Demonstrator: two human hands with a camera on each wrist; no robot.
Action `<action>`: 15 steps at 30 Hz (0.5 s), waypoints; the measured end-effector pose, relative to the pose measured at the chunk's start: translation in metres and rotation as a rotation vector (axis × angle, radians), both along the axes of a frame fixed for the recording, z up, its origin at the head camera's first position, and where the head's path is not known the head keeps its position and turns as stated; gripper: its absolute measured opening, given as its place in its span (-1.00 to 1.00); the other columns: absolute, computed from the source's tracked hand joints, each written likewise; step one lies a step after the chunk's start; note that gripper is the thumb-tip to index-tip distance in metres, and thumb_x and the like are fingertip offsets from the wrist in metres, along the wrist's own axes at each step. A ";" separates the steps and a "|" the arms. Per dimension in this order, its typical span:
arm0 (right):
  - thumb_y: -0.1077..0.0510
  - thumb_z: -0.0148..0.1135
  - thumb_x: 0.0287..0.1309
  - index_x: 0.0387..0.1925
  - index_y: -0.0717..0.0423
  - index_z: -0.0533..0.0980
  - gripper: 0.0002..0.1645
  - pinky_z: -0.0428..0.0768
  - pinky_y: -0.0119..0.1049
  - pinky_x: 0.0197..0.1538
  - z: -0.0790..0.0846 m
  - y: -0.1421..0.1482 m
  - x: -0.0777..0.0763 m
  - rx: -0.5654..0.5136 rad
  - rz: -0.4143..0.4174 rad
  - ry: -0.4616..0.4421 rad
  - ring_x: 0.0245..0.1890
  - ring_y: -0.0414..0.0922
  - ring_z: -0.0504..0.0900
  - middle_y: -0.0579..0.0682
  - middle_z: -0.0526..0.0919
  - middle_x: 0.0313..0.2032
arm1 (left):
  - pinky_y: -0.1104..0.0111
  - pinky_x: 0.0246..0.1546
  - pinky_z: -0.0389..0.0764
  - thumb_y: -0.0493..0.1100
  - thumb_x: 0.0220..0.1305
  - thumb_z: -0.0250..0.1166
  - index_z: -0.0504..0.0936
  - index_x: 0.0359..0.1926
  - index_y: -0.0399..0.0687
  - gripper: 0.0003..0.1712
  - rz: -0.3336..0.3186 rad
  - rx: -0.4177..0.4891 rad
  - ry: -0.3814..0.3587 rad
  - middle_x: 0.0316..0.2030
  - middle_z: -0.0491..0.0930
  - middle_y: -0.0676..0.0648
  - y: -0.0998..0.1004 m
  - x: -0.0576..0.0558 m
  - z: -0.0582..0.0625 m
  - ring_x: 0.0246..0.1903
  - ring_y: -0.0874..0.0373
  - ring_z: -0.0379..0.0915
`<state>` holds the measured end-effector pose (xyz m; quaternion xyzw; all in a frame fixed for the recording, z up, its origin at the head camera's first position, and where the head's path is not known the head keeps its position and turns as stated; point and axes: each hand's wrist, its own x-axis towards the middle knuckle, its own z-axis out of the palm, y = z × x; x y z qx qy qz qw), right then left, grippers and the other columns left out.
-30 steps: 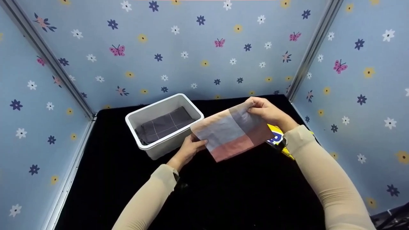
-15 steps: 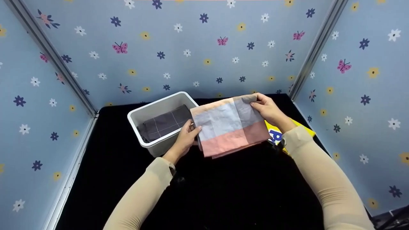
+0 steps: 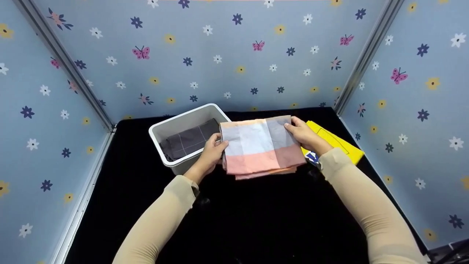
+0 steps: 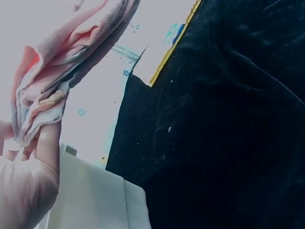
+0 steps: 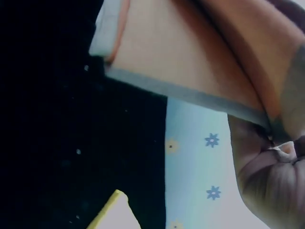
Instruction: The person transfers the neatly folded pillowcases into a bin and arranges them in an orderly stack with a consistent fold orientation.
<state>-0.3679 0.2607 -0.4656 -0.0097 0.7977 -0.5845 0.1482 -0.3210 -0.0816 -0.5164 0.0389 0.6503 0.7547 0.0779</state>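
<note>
Both hands hold up a folded checked cloth (image 3: 256,145) in pink, pale blue, grey and orange, in front of the body. My left hand (image 3: 210,156) pinches its left edge, thumb on the front face. At the upper right corner, my right hand (image 3: 306,135) pinches it the same way. The left wrist view shows the bunched layers of the cloth (image 4: 57,67) rising from the left hand's fingers (image 4: 47,148). In the right wrist view, the orange underside of the cloth (image 5: 176,52) hangs from the right hand (image 5: 271,176).
A white-rimmed plastic bin (image 3: 161,146) stands left of the cloth, with a folded dark grey cloth (image 3: 188,139) with white lines inside. A flat yellow package (image 3: 339,145) with blue and white print lies behind the right hand. Patterned walls (image 3: 238,55) enclose the black tabletop (image 3: 274,220).
The cloth has levelled out from a slant and its front now faces the head camera more. The left hand has moved slightly up and left along its edge; both hands keep hold.
</note>
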 end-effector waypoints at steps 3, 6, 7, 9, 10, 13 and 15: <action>0.05 -0.01 0.72 0.60 0.23 0.13 -0.35 0.71 -0.28 0.06 -0.004 -0.002 0.000 -0.038 0.006 -0.121 0.07 -0.06 0.63 0.17 0.48 0.26 | 0.25 -0.32 0.83 -0.35 0.61 0.08 0.43 0.30 -0.31 -0.67 0.003 0.007 -0.016 -0.01 0.69 -0.25 -0.001 -0.001 0.002 -0.25 0.07 0.73; 0.19 0.21 0.59 0.66 0.23 -0.02 -0.13 0.70 -0.27 0.13 -0.006 -0.004 0.002 -0.084 0.047 -0.205 0.20 -0.01 0.59 0.22 0.41 0.38 | 0.27 -0.25 0.82 -0.37 0.59 0.07 0.43 0.27 -0.36 -0.68 0.011 0.012 -0.007 -0.01 0.68 -0.26 -0.003 -0.003 0.005 -0.23 0.08 0.71; 0.26 0.28 0.52 0.67 0.21 -0.06 -0.04 0.70 -0.26 0.14 -0.007 -0.005 0.002 -0.102 0.061 -0.223 0.24 0.01 0.57 0.23 0.38 0.40 | 0.28 -0.23 0.82 -0.38 0.58 0.07 0.44 0.25 -0.38 -0.69 0.015 0.014 -0.001 -0.01 0.68 -0.26 -0.004 -0.004 0.006 -0.21 0.09 0.70; 0.41 0.35 0.37 0.70 0.14 -0.15 0.14 0.69 -0.25 0.15 -0.007 -0.008 0.003 -0.128 0.089 -0.243 0.27 0.03 0.52 0.24 0.32 0.44 | 0.30 -0.20 0.81 -0.39 0.58 0.06 0.44 0.24 -0.39 -0.70 0.020 0.021 0.005 -0.03 0.68 -0.25 -0.006 -0.006 0.007 -0.21 0.10 0.70; 0.48 0.36 0.31 0.71 0.10 -0.18 0.22 0.70 -0.24 0.14 -0.007 -0.009 0.004 -0.140 0.098 -0.250 0.26 0.05 0.51 0.23 0.31 0.44 | 0.32 -0.19 0.80 -0.39 0.58 0.06 0.44 0.23 -0.40 -0.71 0.023 0.023 0.010 -0.04 0.68 -0.24 -0.008 -0.007 0.007 -0.21 0.11 0.70; 0.61 0.33 0.19 0.72 -0.03 -0.23 0.35 0.74 -0.21 0.07 -0.006 -0.015 0.005 -0.166 0.120 -0.270 0.22 0.07 0.52 0.22 0.29 0.41 | 0.34 -0.19 0.79 -0.39 0.59 0.05 0.43 0.23 -0.42 -0.71 0.023 0.031 0.010 -0.08 0.68 -0.21 -0.014 -0.008 0.010 -0.23 0.13 0.70; 0.66 0.29 0.16 0.73 -0.10 -0.26 0.40 0.76 -0.20 0.03 -0.006 -0.018 0.005 -0.176 0.131 -0.281 0.20 0.07 0.53 0.22 0.29 0.40 | 0.35 -0.20 0.79 -0.38 0.60 0.04 0.42 0.24 -0.43 -0.70 0.016 0.029 0.010 -0.11 0.68 -0.19 -0.019 -0.009 0.011 -0.24 0.14 0.70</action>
